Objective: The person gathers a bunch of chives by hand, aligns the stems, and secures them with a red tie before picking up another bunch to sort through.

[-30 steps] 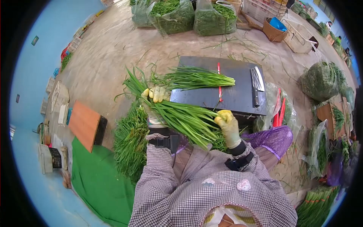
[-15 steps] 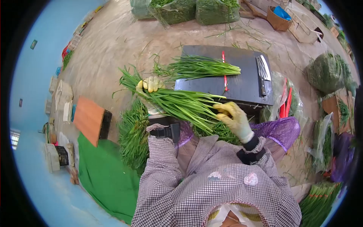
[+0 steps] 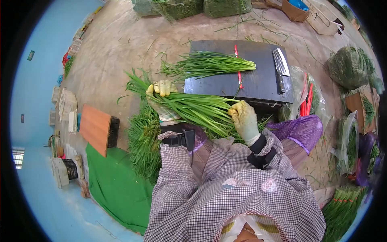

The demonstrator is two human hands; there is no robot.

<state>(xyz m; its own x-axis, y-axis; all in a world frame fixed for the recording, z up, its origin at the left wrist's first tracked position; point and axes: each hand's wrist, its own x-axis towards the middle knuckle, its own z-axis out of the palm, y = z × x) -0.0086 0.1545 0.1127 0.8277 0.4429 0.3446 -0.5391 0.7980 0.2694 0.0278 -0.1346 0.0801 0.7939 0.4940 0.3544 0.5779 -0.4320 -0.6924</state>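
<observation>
My left hand (image 3: 164, 90), in a yellow-coated glove, is wrapped round the leafy part of a bunch of garlic chives (image 3: 197, 108). Its cut ends point right, where the curled fingers of my gloved right hand (image 3: 244, 117) pinch the stem ends. Just beyond, a second bunch of garlic chives (image 3: 219, 64) lies across a dark board (image 3: 258, 90), over a red tie strip (image 3: 240, 82). A cleaver (image 3: 281, 67) with a black handle rests on the board's right side. Below my hands, a loose heap of chives (image 3: 143, 139) is partly hidden by my arms.
Red strips (image 3: 308, 101) lie in a plastic bag right of the board. Full bags of greens (image 3: 227, 8) stand at the back, another bag (image 3: 350, 67) at right. Tied bunches (image 3: 342, 209) are at lower right. A green cloth (image 3: 115, 185) and an orange-brown board (image 3: 96, 128) are at left.
My right hand has closed in on the stem ends, its fingers now curled where they were more spread. The left hand keeps its hold. The whole view has shifted slightly.
</observation>
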